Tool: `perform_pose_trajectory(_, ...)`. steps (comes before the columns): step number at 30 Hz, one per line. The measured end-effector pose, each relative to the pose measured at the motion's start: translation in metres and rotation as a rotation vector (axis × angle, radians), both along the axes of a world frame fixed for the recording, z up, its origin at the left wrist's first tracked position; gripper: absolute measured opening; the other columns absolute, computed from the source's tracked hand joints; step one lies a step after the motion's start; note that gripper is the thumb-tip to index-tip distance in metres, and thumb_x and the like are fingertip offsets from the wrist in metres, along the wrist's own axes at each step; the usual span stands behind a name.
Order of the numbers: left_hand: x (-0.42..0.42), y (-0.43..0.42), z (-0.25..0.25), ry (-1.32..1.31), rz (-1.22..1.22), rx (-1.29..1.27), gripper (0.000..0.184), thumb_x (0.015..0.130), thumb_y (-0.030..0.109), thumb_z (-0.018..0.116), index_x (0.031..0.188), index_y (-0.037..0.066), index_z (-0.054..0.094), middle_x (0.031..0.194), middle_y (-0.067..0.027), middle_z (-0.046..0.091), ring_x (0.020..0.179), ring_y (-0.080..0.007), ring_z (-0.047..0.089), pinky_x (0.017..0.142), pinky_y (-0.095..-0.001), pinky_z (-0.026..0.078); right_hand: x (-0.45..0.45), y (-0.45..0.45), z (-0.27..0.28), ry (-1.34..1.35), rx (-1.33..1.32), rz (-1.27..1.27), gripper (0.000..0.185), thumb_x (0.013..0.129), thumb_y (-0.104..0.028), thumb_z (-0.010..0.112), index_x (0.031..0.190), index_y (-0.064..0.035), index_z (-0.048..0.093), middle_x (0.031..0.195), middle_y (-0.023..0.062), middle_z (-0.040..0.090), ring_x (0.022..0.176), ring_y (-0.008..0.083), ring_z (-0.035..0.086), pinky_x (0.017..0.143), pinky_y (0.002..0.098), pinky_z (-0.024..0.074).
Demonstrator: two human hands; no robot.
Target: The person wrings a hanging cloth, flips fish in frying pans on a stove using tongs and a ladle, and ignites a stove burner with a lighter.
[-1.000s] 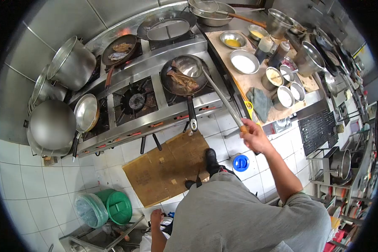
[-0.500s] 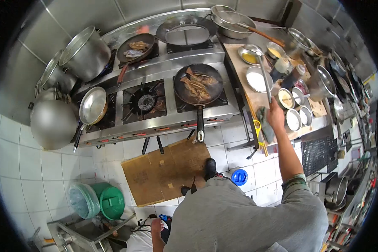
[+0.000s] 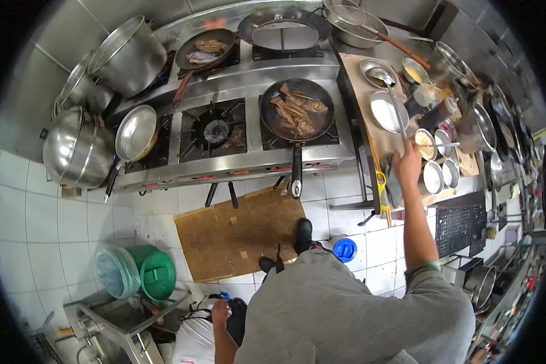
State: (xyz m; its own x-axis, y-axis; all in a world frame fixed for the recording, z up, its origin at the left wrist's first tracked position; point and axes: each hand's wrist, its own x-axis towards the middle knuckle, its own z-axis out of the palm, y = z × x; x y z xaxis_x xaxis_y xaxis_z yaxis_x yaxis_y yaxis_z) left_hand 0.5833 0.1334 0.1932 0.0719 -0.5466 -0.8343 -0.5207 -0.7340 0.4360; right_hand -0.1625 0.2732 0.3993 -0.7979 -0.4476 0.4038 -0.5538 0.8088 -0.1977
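My right hand (image 3: 408,162) is wrapped round the handle of a metal ladle (image 3: 395,100), whose bowl lies over a small metal bowl (image 3: 370,71) at the back left of the side table. Just left of the handle stands a white-filled bowl (image 3: 387,111). Down at my left side, my left hand (image 3: 221,311) hangs with its fingers curled; whether it holds anything is too small to tell. Browned fish (image 3: 298,112) lie in a black frying pan (image 3: 295,134) on the front right burner. A second pan (image 3: 205,50) with fish sits on a back burner.
Left of the fish pan is a bare burner (image 3: 216,131), then a steel pan (image 3: 136,133) and large pots (image 3: 129,57). Sauce bottles (image 3: 438,113) and small tubs (image 3: 433,177) crowd the side table. Cardboard (image 3: 236,233) and a blue-lidded container (image 3: 344,249) are on the floor.
The ladle has moved right from over the front fish pan to the small metal bowl on the side table, with my right hand holding it. The camera view has shifted.
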Motion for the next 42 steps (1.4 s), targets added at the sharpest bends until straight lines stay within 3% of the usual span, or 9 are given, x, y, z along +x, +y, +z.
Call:
perform_pose_trajectory(1, -0.015, -0.006, 0.017, 0.012, -0.026, -0.026, 0.021, 0.088, 0.029, 0.056, 0.09, 0.009, 0.059, 0.072, -0.0009, 0.055, 0.058, -0.0117, 0.054, 0.046, -0.0251, 0.041, 0.023, -0.017, 0.006, 0.025, -0.094, 0.055, 0.038, 0.08, -0.015, 0.063, 0.115, -0.0024, 0.056, 0.1, 0.0213, 0.061, 0.091, 0.035, 0.062, 0.078, 0.0436, 0.0498)
perform_pose_trajectory(3, -0.025, -0.006, 0.019, 0.068, 0.022, -0.049, 0.019, 0.088, 0.027, 0.058, 0.083, 0.008, 0.058, 0.066, 0.0003, 0.053, 0.054, -0.009, 0.051, 0.041, -0.0232, 0.037, 0.074, -0.056, -0.016, -0.581, -0.451, 0.206, 0.036, 0.081, -0.023, 0.067, 0.109, -0.0004, 0.06, 0.099, 0.0198, 0.063, 0.092, 0.0299, 0.062, 0.081, 0.0385, 0.0489)
perform_pose_trajectory(4, -0.027, -0.007, 0.011, 0.07, 0.009, -0.055, 0.019, 0.088, 0.026, 0.058, 0.082, 0.008, 0.058, 0.067, 0.0003, 0.053, 0.054, -0.0088, 0.051, 0.041, -0.0234, 0.037, 0.081, -0.071, -0.069, -0.751, -0.395, 0.261, 0.043, 0.082, -0.032, 0.068, 0.11, -0.0007, 0.059, 0.099, 0.0171, 0.065, 0.096, 0.0248, 0.062, 0.082, 0.0354, 0.0481)
perform_pose_trajectory(6, -0.028, -0.009, -0.007, 0.088, -0.035, -0.013, 0.019, 0.088, 0.025, 0.058, 0.088, 0.006, 0.06, 0.07, -0.0007, 0.056, 0.056, -0.01, 0.053, 0.043, -0.0239, 0.039, 0.141, -0.125, -0.071, -1.184, -0.545, 0.124, 0.049, 0.083, -0.039, 0.068, 0.111, 0.0008, 0.059, 0.098, 0.0096, 0.065, 0.092, 0.0197, 0.06, 0.083, 0.034, 0.0477)
perform_pose_trajectory(11, -0.021, 0.001, -0.022, 0.081, -0.067, -0.069, 0.023, 0.089, 0.027, 0.058, 0.096, 0.005, 0.061, 0.075, -0.0021, 0.057, 0.059, -0.0121, 0.055, 0.047, -0.0247, 0.042, 0.148, -0.193, -0.136, -2.02, -0.96, 0.078, 0.027, 0.086, -0.03, 0.065, 0.079, -0.0059, 0.055, 0.068, 0.0046, 0.055, 0.058, 0.0153, 0.054, 0.051, 0.0329, 0.0453)
perform_pose_trajectory(13, -0.011, 0.01, -0.017, 0.067, -0.031, -0.095, 0.024, 0.089, 0.027, 0.058, 0.096, 0.005, 0.061, 0.076, -0.0021, 0.058, 0.061, -0.0123, 0.056, 0.048, -0.0248, 0.043, 0.157, -0.196, -0.094, -1.687, -0.896, -0.001, 0.022, 0.086, -0.019, 0.063, 0.071, -0.0084, 0.05, 0.052, -0.0008, 0.042, 0.04, 0.0116, 0.037, 0.037, 0.0281, 0.0341)
perform_pose_trajectory(20, 0.043, 0.07, -0.035, 0.037, 0.216, 0.118, 0.028, 0.086, 0.031, 0.056, 0.096, 0.006, 0.062, 0.085, -0.0045, 0.061, 0.069, -0.0165, 0.059, 0.055, -0.0325, 0.047, 0.134, -0.147, -0.021, -1.571, -0.826, 0.08, 0.009, 0.085, -0.011, 0.058, 0.084, -0.0053, 0.052, 0.059, -0.002, 0.044, 0.042, 0.0083, 0.038, 0.037, 0.0277, 0.0348)
perform_pose_trajectory(24, 0.04, 0.095, -0.027, -0.014, -0.073, 0.096, 0.028, 0.087, 0.031, 0.056, 0.097, 0.006, 0.062, 0.084, -0.0055, 0.062, 0.07, -0.017, 0.061, 0.056, -0.0321, 0.048, 0.119, -0.137, -0.006, -1.609, -0.879, 0.112, 0.009, 0.085, -0.01, 0.058, 0.086, -0.0038, 0.051, 0.059, -0.0014, 0.044, 0.042, 0.0088, 0.038, 0.037, 0.0289, 0.0341)
perform_pose_trajectory(42, 0.007, -0.001, 0.034, 0.116, 0.128, -0.105, 0.02, 0.088, 0.029, 0.06, 0.096, 0.01, 0.058, 0.075, 0.001, 0.056, 0.059, -0.0093, 0.053, 0.046, -0.0237, 0.041, 0.125, -0.148, -0.115, -1.679, -0.701, 0.165, 0.016, 0.083, -0.014, 0.064, 0.078, -0.0068, 0.05, 0.056, -0.0008, 0.047, 0.04, 0.0108, 0.045, 0.037, 0.028, 0.0404)
